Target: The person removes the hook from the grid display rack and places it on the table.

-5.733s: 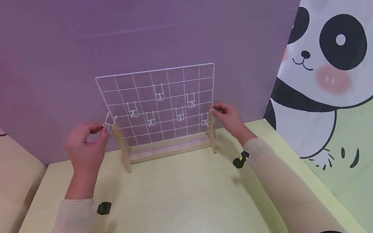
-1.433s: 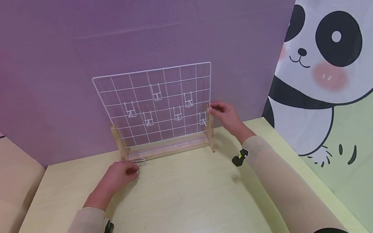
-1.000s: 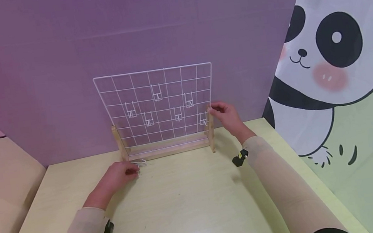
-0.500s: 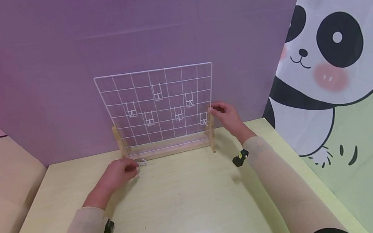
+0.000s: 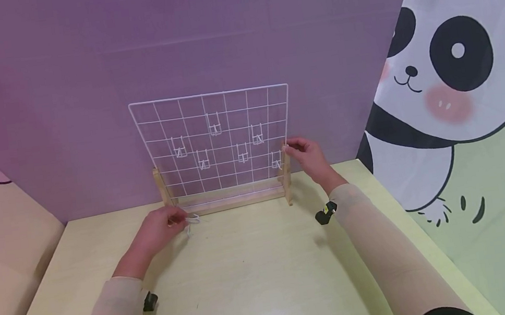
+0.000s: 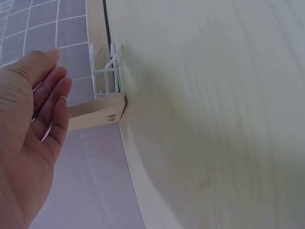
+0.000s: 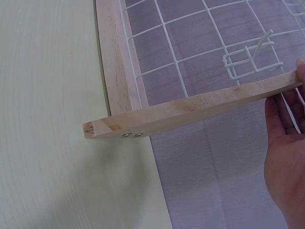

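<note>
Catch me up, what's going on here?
A person's right grip holds the wooden stand near the top of its right side. The left grip is beside a loose white hook near the stand's left end, apparently not holding it. Six other hooks hang on the white grid.

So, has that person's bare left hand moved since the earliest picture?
Yes. The bare left hand has moved down and to the right: once beside the top of the pale wooden stand's left upright, it is now close to that upright's foot.
</note>
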Demonstrator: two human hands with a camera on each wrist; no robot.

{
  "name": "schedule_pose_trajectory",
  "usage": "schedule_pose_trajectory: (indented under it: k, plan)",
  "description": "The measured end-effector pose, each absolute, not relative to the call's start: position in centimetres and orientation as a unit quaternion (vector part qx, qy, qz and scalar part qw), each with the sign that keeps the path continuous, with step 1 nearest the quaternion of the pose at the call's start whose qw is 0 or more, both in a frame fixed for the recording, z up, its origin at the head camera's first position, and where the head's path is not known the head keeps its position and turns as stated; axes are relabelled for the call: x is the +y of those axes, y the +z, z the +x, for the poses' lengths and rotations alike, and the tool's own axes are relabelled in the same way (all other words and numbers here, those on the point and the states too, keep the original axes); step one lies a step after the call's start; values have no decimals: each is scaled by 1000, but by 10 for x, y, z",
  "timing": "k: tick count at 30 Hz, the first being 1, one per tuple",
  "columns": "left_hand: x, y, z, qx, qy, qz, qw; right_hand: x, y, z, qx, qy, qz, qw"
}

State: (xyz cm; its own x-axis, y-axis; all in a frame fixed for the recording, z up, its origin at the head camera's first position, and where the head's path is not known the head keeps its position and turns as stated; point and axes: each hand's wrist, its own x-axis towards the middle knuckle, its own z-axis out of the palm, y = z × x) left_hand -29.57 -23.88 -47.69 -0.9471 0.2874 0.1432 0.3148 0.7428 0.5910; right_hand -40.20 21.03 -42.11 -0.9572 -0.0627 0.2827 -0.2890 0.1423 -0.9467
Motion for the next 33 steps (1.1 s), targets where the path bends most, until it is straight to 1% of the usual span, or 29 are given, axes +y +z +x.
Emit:
schedule_pose_trajectory:
  k: [6, 15, 22, 33]
  plan:
    - [-239, -473, -296, -929, -324, -166, 62, 211, -423, -404, -750, 645, 119, 87]
    - [-234, -460, -295, -912, -367, -155, 95, 212, -424, -403, -745, 649, 130, 85]
    - [-228, -448, -295, -897, -394, -152, 133, 211, -425, -403, -750, 644, 125, 86]
    - [-213, -425, -297, -845, -486, -105, 199, 210, -425, -404, -735, 661, 125, 88]
